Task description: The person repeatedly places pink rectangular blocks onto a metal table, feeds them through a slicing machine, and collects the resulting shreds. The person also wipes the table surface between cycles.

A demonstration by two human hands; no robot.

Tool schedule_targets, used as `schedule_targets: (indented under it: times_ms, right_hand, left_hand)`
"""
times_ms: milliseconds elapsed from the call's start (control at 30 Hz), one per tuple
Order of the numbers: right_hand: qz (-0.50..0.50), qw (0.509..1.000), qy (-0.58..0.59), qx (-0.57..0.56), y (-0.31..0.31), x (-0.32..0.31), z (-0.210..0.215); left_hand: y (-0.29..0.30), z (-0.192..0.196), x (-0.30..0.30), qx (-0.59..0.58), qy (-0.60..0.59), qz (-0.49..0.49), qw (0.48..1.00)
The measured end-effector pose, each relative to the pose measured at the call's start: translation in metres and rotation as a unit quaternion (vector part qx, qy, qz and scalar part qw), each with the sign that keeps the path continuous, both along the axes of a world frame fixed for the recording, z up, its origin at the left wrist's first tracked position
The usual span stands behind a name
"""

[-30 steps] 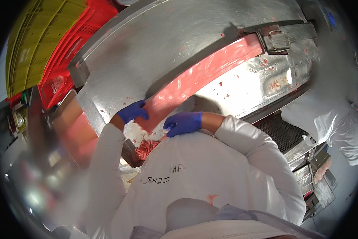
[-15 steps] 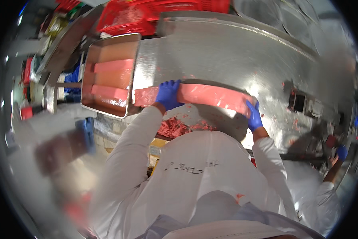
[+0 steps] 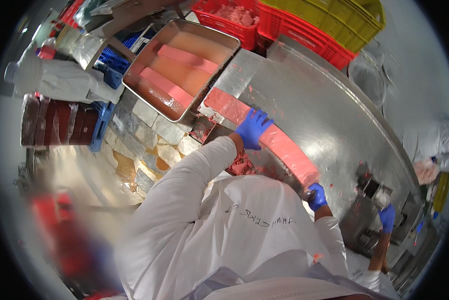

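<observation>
A long, pink block of meat with a glossy surface lies diagonally along the near edge of the steel table. My left hand, in a blue glove, grips it over the top toward its far-left end, fingers somewhat apart. At the near-right end, my right hand, also blue-gloved, is closed round the block's tip; part of its fingers is hidden. Beside the block's far-left end stands a deep metal pan, holding two similar pink strips and cloudy liquid. Pink meat scraps lie below my left forearm, partly hidden by my white apron.
Red crates, one with pink scraps, and a yellow crate stand behind the steel table. At right, another person's gloved hand touches a small metal device. A blue pallet bears dark red stacked boxes.
The view has turned, so the meat block now slants down to the right. More of it shows beyond my left hand. The other person's hand has come to the metal device.
</observation>
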State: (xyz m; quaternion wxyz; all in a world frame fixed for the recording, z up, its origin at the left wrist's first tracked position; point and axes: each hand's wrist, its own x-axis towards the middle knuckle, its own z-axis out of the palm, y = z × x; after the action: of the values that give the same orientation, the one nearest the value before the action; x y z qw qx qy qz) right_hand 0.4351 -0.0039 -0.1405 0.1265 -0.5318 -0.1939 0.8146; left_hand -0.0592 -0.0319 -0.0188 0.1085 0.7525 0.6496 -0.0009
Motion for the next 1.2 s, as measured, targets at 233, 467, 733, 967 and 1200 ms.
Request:
schedule_targets:
  times_ms: [233,467,733,967,1200]
  right_hand:
    - [0.229,0.948,0.107,0.192,0.024,-0.25,0.152]
    - [0.274,0.892,0.202,0.297,-0.006,-0.292,0.269]
    - [0.147,0.88,0.101,0.439,-0.018,-0.186,0.299]
    - [-0.146,0.527,-0.053,0.836,0.017,-0.1,0.452]
    - [-0.034,0.206,-0.372,0.905,0.215,-0.13,0.611]
  left_hand:
    - [-0.044,0.013,0.044,0.158,-0.145,-0.037,0.976]
    - [-0.051,0.051,-0.112,0.112,0.112,0.194,0.968]
    - [-0.063,0.011,-0.139,-0.054,0.078,0.381,0.92]
    - [-0.021,0.089,-0.066,0.194,-0.188,0.13,0.954]
    - [0.047,0.208,0.06,0.095,-0.607,0.147,0.775]
